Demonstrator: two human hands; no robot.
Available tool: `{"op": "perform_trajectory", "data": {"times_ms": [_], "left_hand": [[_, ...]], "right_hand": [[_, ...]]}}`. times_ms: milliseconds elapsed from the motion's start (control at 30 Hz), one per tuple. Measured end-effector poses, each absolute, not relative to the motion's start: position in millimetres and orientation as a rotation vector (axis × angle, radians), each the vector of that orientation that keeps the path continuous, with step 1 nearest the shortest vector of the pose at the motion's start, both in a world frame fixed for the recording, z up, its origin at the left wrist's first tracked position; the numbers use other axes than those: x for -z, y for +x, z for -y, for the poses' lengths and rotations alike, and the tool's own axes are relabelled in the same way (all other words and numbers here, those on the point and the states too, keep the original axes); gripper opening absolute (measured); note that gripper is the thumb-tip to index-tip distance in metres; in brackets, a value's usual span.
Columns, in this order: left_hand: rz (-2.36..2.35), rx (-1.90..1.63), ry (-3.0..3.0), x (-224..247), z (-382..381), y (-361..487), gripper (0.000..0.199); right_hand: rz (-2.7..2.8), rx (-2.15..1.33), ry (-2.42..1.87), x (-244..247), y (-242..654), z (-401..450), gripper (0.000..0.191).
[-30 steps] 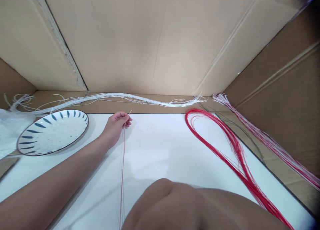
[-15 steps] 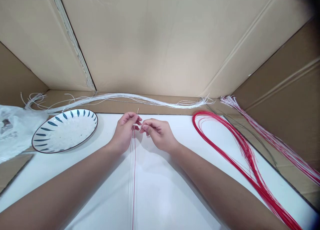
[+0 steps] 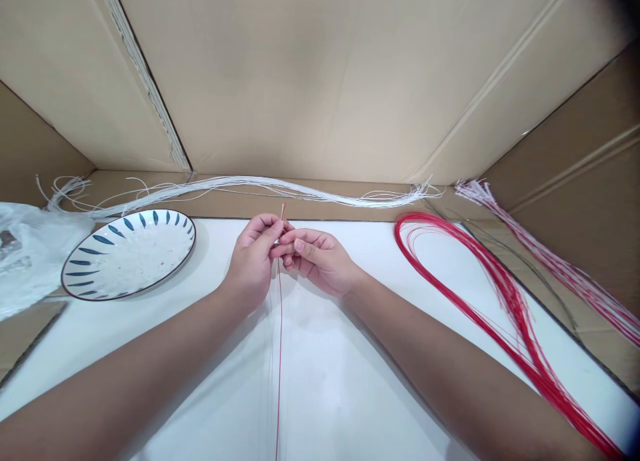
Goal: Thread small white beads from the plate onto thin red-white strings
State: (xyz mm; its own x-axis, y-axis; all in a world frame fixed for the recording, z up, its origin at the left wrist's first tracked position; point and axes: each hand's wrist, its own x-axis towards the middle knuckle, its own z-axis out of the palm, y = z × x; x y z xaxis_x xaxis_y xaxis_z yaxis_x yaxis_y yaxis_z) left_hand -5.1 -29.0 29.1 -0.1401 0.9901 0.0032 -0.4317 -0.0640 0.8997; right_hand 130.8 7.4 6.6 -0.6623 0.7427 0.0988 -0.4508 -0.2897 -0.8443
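Between its thumb and fingers, my left hand [image 3: 255,257] pinches the top of a red cord [image 3: 281,341] and thin white strands beside it. A short reddish tip sticks up above the fingertips, and the cord hangs down toward the near edge of the view. My right hand [image 3: 323,257] touches the left fingers from the right, its thumb and fingers pressed together by the cord. Whatever lies between the right fingertips is too small to make out.
On the left, a white plate with blue strokes [image 3: 133,257] sits next to a clear plastic bag [image 3: 40,254]. A white cord bundle [image 3: 240,181] lies along the back. Red cords [image 3: 440,284] and red-white cords [image 3: 555,261] lie on the right, within cardboard walls [image 3: 310,81].
My right hand has moved in against my left fingers, closing the small gap between them. The view has shifted slightly.
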Motion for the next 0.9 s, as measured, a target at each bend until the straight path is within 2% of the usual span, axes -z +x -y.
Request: {"op": "perform_trajectory", "data": {"times_ms": [300,700,900], "left_hand": [[-0.933,-1.542,0.863,-44,36,-3,0.011],[-1.031,-1.384,0.783,-41,22,-11,0.019],[-1.089,-1.265,0.83,-36,18,-14,0.024]], "right_hand": [[1.149,-1.85,-0.489,-4,137,-18,0.033],[1.63,-1.445,-0.603,-9,162,-37,0.005],[1.826,-1.299,-0.636,-9,166,-40,0.01]]}}
